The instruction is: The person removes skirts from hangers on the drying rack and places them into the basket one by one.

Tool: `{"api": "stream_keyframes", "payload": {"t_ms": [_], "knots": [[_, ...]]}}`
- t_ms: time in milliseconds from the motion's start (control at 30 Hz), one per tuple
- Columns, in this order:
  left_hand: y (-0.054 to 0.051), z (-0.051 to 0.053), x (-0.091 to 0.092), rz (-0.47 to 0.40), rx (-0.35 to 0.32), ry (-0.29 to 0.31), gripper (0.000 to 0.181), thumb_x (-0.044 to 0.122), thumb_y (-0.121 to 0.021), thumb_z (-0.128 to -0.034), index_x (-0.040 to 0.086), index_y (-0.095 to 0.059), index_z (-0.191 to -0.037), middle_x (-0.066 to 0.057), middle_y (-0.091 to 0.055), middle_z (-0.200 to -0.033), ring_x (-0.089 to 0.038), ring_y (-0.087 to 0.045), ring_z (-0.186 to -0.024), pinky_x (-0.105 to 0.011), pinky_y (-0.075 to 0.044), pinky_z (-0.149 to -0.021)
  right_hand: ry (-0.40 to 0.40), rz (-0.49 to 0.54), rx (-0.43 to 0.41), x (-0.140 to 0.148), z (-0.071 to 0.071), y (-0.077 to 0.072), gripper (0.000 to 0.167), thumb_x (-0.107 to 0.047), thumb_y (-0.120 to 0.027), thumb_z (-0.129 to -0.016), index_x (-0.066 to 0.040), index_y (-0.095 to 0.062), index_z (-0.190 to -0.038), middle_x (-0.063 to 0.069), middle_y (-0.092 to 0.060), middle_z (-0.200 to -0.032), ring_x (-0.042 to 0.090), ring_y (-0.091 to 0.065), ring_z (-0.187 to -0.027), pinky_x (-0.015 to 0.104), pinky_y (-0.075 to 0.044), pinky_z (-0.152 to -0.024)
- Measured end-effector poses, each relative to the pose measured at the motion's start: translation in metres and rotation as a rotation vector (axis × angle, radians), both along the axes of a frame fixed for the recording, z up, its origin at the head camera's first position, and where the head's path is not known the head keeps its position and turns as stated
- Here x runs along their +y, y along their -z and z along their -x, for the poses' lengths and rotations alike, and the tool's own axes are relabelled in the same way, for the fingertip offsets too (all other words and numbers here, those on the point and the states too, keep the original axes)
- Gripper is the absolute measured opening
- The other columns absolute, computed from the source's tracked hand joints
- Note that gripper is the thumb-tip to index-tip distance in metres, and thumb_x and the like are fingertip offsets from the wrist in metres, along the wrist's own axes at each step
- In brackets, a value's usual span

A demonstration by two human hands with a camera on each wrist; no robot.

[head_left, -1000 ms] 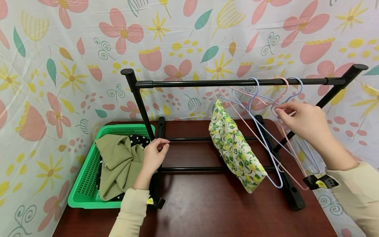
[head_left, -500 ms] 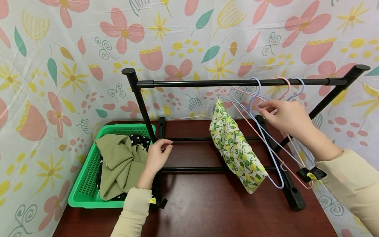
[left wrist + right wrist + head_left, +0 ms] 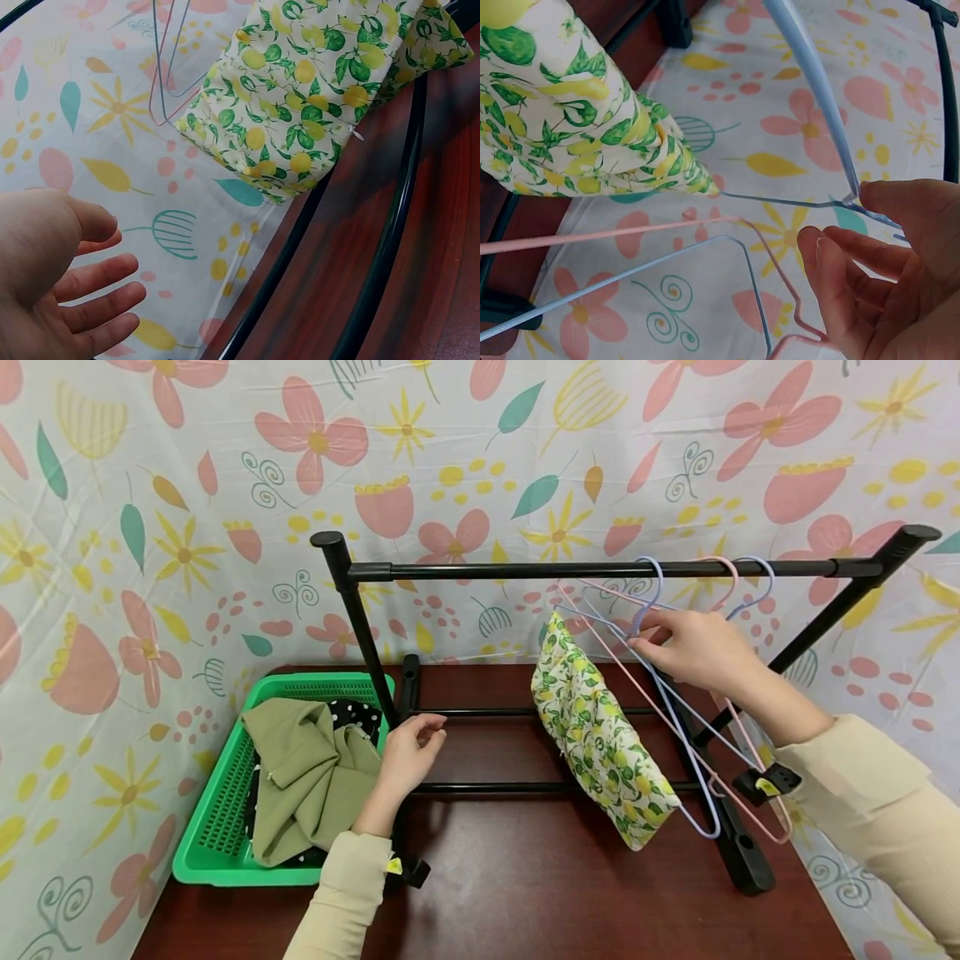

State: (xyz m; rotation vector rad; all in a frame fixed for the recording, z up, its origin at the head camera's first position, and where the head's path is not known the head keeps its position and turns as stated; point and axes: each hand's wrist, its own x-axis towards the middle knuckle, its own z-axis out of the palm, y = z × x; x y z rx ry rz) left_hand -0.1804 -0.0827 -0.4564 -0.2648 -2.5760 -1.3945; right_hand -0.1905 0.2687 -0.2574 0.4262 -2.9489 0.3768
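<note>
A lemon-print cloth [image 3: 600, 743] with a small zipper pull [image 3: 355, 133] hangs at the left side of the front blue clothes hanger [image 3: 660, 581]. This hanger hooks over the black rail [image 3: 480, 571]. My right hand [image 3: 697, 647] is at the hanger's neck; in the right wrist view the thumb [image 3: 885, 196] touches or nearly touches it, while the loosely bent fingers [image 3: 829, 277] stay apart below. Behind it hang a pink hanger [image 3: 732, 581] and another blue hanger [image 3: 769, 581]. My left hand [image 3: 408, 756] hovers beside the rack's left post, fingers relaxed, holding nothing.
A green basket [image 3: 197, 827] at the left holds an olive garment [image 3: 300, 777] and black polka-dot cloth [image 3: 356, 717]. The rack's left post [image 3: 363, 643] stands between basket and lemon cloth. Two lower bars [image 3: 487, 788] cross above the dark red table [image 3: 510, 885]. A flowered curtain hangs behind.
My right hand has moved left and slightly down, from the pink hanger's neck to the front blue hanger's neck. My left hand has drifted slightly right. The lemon cloth hangs as before.
</note>
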Motion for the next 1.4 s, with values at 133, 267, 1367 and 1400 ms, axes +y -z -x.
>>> {"api": "stream_keyframes", "payload": {"t_ms": [133,267,1367,1400], "knots": [[0.0,0.0,0.003,0.002,-0.011,0.003,0.018,0.014,-0.062,-0.0877,0.015,-0.068,-0.104,-0.002,-0.065,-0.096,-0.014,-0.062,-0.084,-0.031,-0.052,-0.074,0.008,-0.02,-0.021,-0.002,0.004,0.0,0.029,-0.035,-0.055,-0.09,-0.008,-0.064,-0.097,0.016,-0.069,-0.088,0.022,-0.061,-0.059,0.034,-0.042,-0.05],[0.001,0.0,0.007,0.003,-0.012,0.011,0.019,0.014,-0.061,-0.0879,0.015,-0.068,-0.105,-0.001,-0.065,-0.096,-0.014,-0.062,-0.084,-0.031,-0.052,-0.075,0.026,-0.03,-0.035,-0.003,0.008,-0.001,0.031,-0.036,-0.058,-0.089,-0.006,-0.063,-0.093,0.016,-0.069,-0.088,0.017,-0.058,-0.053,0.033,-0.041,-0.049],[0.012,0.0,0.021,0.015,-0.03,0.032,0.014,0.013,-0.062,-0.0868,0.015,-0.069,-0.099,-0.001,-0.065,-0.092,-0.016,-0.063,-0.085,-0.031,-0.053,-0.076,0.084,0.034,0.085,-0.02,0.015,0.006,0.023,-0.021,-0.059,-0.083,-0.004,-0.074,-0.086,0.001,-0.053,-0.046,0.018,-0.038,-0.039,0.03,-0.026,-0.038],[0.012,0.0,0.022,0.014,-0.032,0.032,0.014,0.013,-0.062,-0.0868,0.015,-0.069,-0.099,-0.001,-0.065,-0.092,-0.016,-0.063,-0.085,-0.031,-0.053,-0.076,0.085,0.039,0.086,-0.02,0.015,0.006,0.023,-0.021,-0.059,-0.083,-0.004,-0.074,-0.088,0.001,-0.054,-0.047,0.019,-0.037,-0.039,0.03,-0.026,-0.038]]}}
